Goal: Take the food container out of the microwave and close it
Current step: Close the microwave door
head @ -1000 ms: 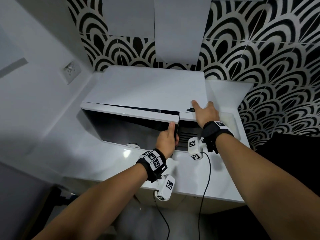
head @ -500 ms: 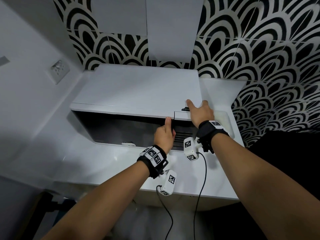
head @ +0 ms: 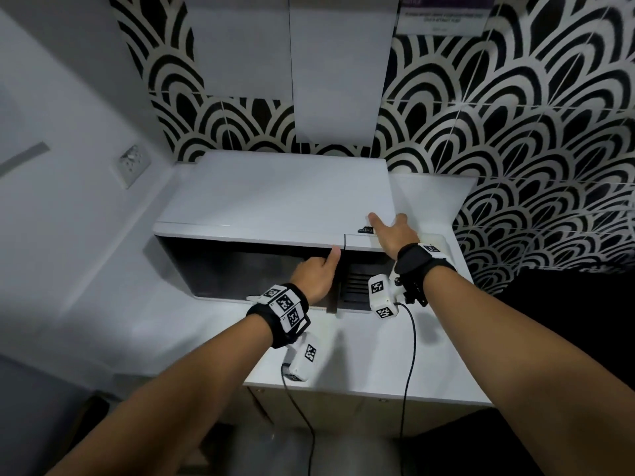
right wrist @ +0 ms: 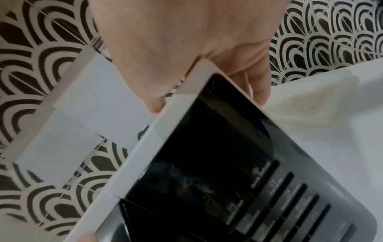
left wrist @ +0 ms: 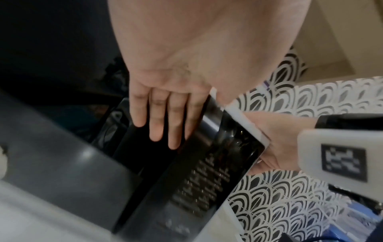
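Observation:
The white microwave (head: 275, 197) stands on the counter with its dark door (head: 240, 269) flush against the body. My left hand (head: 318, 274) presses on the door's right edge; its fingers (left wrist: 163, 117) lie straight and flat on the black door strip beside the control panel (left wrist: 207, 180). My right hand (head: 391, 231) rests palm down on the microwave's top right corner above the control panel (right wrist: 228, 163), fingers spread and holding nothing. No food container shows in any view.
The white counter (head: 360, 365) reaches to a front edge below my wrists. A white wall with a socket (head: 130, 163) closes the left side. A patterned black-and-white tiled wall (head: 515, 149) stands behind and to the right. A small white piece (head: 256, 297) lies at the microwave's foot.
The door stood ajar a second ago and now sits flush. My left hand pushed it in. My right hand stayed on the top corner.

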`<action>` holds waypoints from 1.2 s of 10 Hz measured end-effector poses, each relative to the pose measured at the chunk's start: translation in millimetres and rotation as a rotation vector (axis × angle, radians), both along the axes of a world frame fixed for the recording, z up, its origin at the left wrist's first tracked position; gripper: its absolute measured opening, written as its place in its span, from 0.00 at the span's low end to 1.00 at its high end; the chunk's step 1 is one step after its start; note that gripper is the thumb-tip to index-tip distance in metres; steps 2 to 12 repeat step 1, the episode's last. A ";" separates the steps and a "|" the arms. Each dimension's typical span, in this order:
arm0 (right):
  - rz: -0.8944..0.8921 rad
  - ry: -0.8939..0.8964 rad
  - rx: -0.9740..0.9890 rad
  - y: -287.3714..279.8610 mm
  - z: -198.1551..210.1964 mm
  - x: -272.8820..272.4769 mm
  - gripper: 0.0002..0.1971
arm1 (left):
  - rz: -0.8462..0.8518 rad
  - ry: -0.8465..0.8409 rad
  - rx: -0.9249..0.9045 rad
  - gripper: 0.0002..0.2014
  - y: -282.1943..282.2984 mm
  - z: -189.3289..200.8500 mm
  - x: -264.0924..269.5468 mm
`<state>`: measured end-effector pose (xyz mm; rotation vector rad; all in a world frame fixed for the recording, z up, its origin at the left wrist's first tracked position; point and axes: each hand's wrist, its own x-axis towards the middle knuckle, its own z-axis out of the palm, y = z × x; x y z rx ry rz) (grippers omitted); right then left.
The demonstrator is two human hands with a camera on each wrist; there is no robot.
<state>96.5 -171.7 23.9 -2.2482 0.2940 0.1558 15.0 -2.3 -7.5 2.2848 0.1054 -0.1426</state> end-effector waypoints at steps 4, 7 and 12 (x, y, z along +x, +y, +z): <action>0.055 -0.011 -0.059 -4.1 5.7 -9.2 0.43 | -0.068 -0.017 0.202 0.26 19.7 21.2 -5.5; 0.055 -0.011 -0.059 -4.1 5.7 -9.2 0.43 | -0.068 -0.017 0.202 0.26 19.7 21.2 -5.5; 0.055 -0.011 -0.059 -4.1 5.7 -9.2 0.43 | -0.068 -0.017 0.202 0.26 19.7 21.2 -5.5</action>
